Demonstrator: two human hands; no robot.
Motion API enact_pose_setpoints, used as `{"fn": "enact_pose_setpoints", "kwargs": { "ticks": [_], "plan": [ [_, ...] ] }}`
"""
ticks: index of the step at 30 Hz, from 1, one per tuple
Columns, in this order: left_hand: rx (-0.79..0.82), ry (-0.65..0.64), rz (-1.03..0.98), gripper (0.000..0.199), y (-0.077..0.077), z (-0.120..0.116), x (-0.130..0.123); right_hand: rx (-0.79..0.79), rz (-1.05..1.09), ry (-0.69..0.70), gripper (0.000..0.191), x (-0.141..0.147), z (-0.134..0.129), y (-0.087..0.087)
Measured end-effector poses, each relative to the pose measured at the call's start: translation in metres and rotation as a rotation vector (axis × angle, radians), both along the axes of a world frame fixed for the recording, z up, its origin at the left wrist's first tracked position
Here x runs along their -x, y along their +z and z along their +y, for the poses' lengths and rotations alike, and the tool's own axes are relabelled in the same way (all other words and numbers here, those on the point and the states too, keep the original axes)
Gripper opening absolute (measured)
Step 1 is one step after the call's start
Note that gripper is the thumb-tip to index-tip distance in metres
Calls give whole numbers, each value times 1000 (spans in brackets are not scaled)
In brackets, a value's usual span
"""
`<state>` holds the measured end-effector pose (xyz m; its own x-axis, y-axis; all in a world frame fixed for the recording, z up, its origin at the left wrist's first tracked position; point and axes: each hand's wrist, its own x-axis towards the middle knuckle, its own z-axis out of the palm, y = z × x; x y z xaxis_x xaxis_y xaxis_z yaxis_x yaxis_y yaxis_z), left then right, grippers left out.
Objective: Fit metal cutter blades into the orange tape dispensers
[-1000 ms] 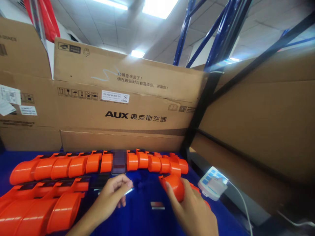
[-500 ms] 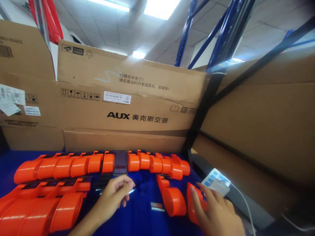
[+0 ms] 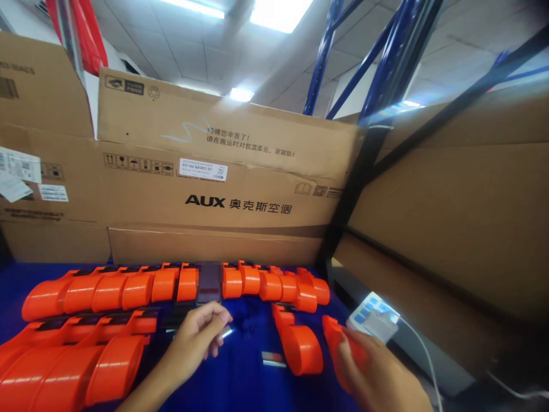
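My left hand (image 3: 201,332) hovers over the blue table with thumb and fingers drawn together. A thin shiny strip (image 3: 226,332) shows by its fingertips; whether it is pinched or lies behind them I cannot tell. At the right, my right hand (image 3: 377,366) has thumb and fingers closed around an orange plastic piece (image 3: 332,346), partly hidden by the hand. Just left of that stands another orange piece (image 3: 304,349) with a rounded drum-like end. A small silvery strip (image 3: 273,359) lies flat between the hands.
Rows of similar orange pieces (image 3: 107,292) line the back and left of the blue table (image 3: 240,389). A dark phone-like device (image 3: 209,286) stands in the back row. A white power strip (image 3: 373,317) with a cable lies right. Cardboard (image 3: 235,189) walls the back.
My right hand has closed its spread fingers onto the orange piece, which has shifted slightly left. My left hand has hardly moved.
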<state>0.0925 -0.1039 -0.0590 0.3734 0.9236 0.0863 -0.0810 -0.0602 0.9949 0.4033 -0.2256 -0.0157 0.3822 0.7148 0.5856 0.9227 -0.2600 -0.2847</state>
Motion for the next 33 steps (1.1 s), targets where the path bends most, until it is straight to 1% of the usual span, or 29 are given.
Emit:
{"fn": "enact_pose_setpoints", "kwargs": {
  "ticks": [2, 3, 4, 6, 7, 9, 12, 14, 16, 17, 18, 20, 21, 22, 24, 26, 27, 29, 31, 33],
  "plan": [
    [-1, 4, -23, 35, 0, 0, 1, -190, -51, 59, 39, 11, -1, 10],
    [0, 6, -35, 35, 0, 0, 1, -331, -65, 77, 38, 19, -1, 16],
    [2, 7, -47, 35, 0, -1, 1, -427, -73, 145, 35, 28, 1, 22],
    [8, 7, -70, 35, 0, -1, 1, -501, -88, 361, 27, 52, 6, 34],
    [11, 3, -83, 36, 0, -2, 1, -467, -72, 468, 25, 65, 10, 38],
    [17, -5, -105, 39, 2, -3, 1, -420, -19, 636, 23, 93, 21, 44],
    [75, -3, -209, 45, 7, -4, 1, -288, 83, 847, 22, 131, 40, 44],
    [187, 63, -351, 45, 10, -3, 2, -176, 149, 960, 25, 148, 51, 43],
    [295, 193, -487, 40, 12, 0, 5, 12, 184, 1068, 31, 157, 58, 42],
    [323, 258, -526, 37, 13, 0, 6, 63, 213, 1079, 35, 159, 60, 42],
    [336, 307, -548, 35, 13, 1, 6, 86, 255, 1055, 39, 159, 62, 41],
    [338, 340, -556, 31, 14, 1, 8, 53, 358, 913, 43, 155, 62, 37],
    [339, 337, -548, 30, 15, 0, 8, 32, 403, 814, 44, 151, 60, 32],
    [341, 335, -541, 31, 16, 0, 8, 44, 424, 732, 47, 148, 58, 26],
    [342, 338, -528, 35, 17, -1, 8, 164, 390, 619, 53, 141, 50, 10],
    [340, 353, -519, 35, 18, -1, 7, 294, 357, 562, 61, 137, 40, -9],
    [338, 361, -514, 35, 18, -1, 7, 316, 342, 527, 63, 136, 34, -18],
    [338, 372, -504, 35, 17, 1, 8, 309, 318, 479, 64, 134, 24, -31],
    [336, 376, -496, 36, 16, 2, 8, 315, 314, 466, 63, 132, 21, -35],
    [334, 374, -490, 37, 14, 3, 9, 372, 348, 476, 59, 131, 23, -31]
  ]
}}
